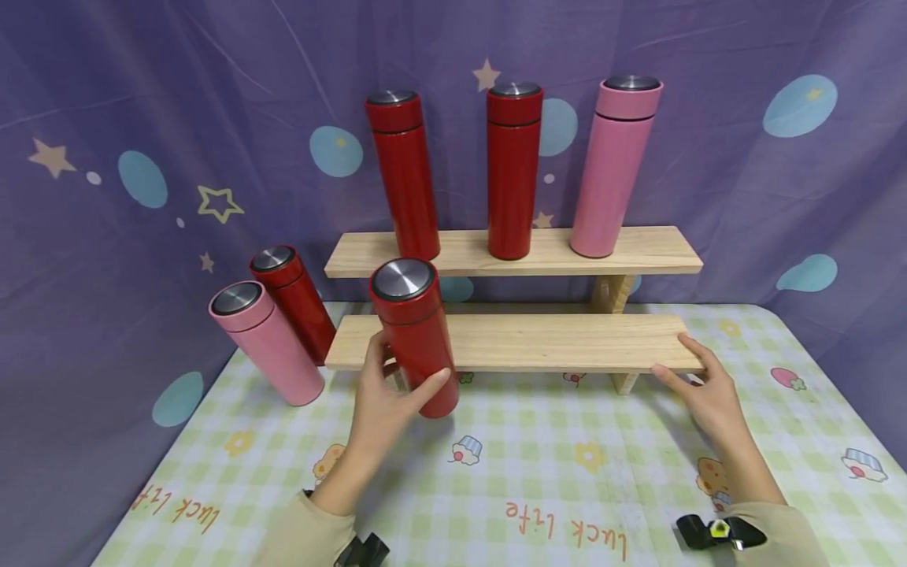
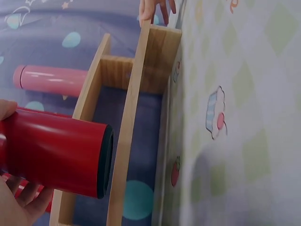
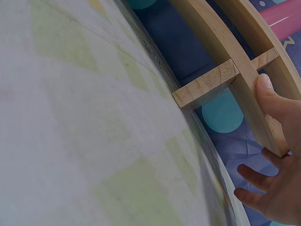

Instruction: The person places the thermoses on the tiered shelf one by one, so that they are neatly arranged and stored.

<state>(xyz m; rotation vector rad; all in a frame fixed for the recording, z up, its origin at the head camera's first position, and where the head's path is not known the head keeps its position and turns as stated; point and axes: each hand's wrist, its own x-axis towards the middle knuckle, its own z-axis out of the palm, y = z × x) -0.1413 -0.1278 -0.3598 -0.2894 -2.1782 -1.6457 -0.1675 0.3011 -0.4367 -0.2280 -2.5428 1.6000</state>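
The L hand (image 1: 383,405) is curled round a red bottle (image 1: 420,342), w/ the thumb across its near side, and holds it up; in the L wrist view a gap shows btwn its base and the lower shelf (image 1: 560,342). The bottle's long axis is near to upright, w/ the lid leaning a bit to the left. The R hand (image 1: 708,398) grips the right end of this shelf btwn thumb and fingers, well apart from the bottle, so the L hand is the nearer one. The shelf runs from just beyond the L hand across to the R hand, i.e. crosswise to the bottle's axis; I judge this gap and this crossing matter most. Further beyond both hands is the upper shelf (image 1: 464,250), w/ two red bottles (image 1: 407,177) and, nearest to the R hand's side, a pink bottle (image 1: 616,173), all standing. Left of the L hand, on the tabletop (image 1: 524,425), are another pink bottle (image 1: 275,350) and, just behind, another red bottle (image 1: 294,303); if they touch, I cannot tell.
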